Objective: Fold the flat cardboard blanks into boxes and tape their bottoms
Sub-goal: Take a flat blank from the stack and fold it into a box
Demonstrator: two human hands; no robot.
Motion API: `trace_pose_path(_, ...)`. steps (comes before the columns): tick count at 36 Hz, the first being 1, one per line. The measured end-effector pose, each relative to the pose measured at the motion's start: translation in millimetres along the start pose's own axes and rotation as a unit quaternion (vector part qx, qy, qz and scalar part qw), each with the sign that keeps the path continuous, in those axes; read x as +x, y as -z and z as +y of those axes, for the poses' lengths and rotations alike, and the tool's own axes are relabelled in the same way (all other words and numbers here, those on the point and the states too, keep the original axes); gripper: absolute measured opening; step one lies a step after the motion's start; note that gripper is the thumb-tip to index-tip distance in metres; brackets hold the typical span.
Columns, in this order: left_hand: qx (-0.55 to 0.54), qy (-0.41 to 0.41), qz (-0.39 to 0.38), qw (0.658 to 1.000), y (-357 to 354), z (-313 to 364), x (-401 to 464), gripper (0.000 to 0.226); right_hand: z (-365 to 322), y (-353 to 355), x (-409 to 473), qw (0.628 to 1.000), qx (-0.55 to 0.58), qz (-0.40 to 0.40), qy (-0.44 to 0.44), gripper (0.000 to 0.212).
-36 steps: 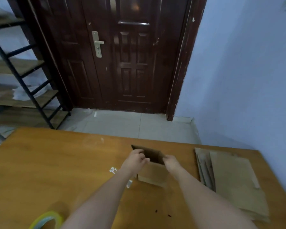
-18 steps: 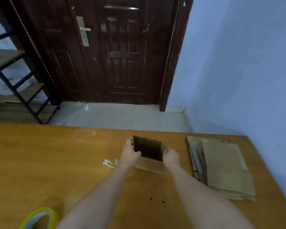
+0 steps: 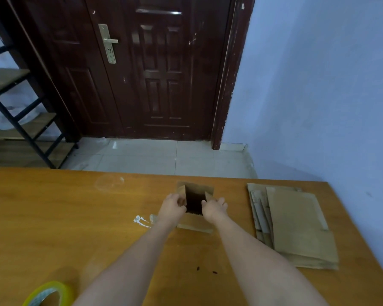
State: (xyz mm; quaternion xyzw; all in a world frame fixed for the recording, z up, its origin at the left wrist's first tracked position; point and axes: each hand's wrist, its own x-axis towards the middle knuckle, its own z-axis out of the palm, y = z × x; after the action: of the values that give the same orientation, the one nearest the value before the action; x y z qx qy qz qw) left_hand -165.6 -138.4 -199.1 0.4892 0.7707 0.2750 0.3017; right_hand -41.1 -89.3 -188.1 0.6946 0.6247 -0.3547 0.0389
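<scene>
Head view — wooden table (image 3: pixel 53 217) facing dark door (image 3: pixel 155 69), blue wall (image 3: pixel 318 85).

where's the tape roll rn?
Head view: the yellow-green roll of clear tape lies at the wooden table's near-left edge, beside the left forearm, well apart from the small cardboard box.

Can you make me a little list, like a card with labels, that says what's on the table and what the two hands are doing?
table: orange-brown wood
box: small cardboard box standing open, dark inside, mid-table
left hand: holds the box's left flap, fingers curled on it
right hand: holds the box's right flap, fingers curled on it
blanks: flat stack to the right of the box, apart from it
tape: yellowish roll at the near left edge, untouched
marks: white smear left of the box
behind: dark door, blue wall
</scene>
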Motion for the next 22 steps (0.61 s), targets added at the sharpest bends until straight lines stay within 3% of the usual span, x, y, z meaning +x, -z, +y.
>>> trace_pose_path(2, 0.009, -0.011, -0.009, 1.000, 1, -3, 1, 0.034, -2, 1, 0, 1.000, 0.016, -0.011, -0.012, 0.060)
trace_pose_path(7, 0.049, -0.044, -0.035, 0.997, 6, -10, 1, 0.031, 1, 18, 4, 0.997, 0.063, -0.035, -0.028, 0.050)
trace_pose_path(13, 0.108, -0.063, -0.116, 0.985, 11, -10, 0, 0.053, 13, 8, 21, 0.994, 0.098, -0.025, -0.046, 0.057)
trace_pose_path(18, 0.099, -0.073, -0.097, 0.988, 6, -8, 3, 0.035, 14, 3, 23, 0.995, 0.088, 0.004, -0.044, 0.053)
trace_pose_path(22, 0.088, -0.059, -0.087, 0.991, 6, -5, 6, 0.031, 10, 12, 21, 0.996, 0.066, -0.028, -0.054, 0.057)
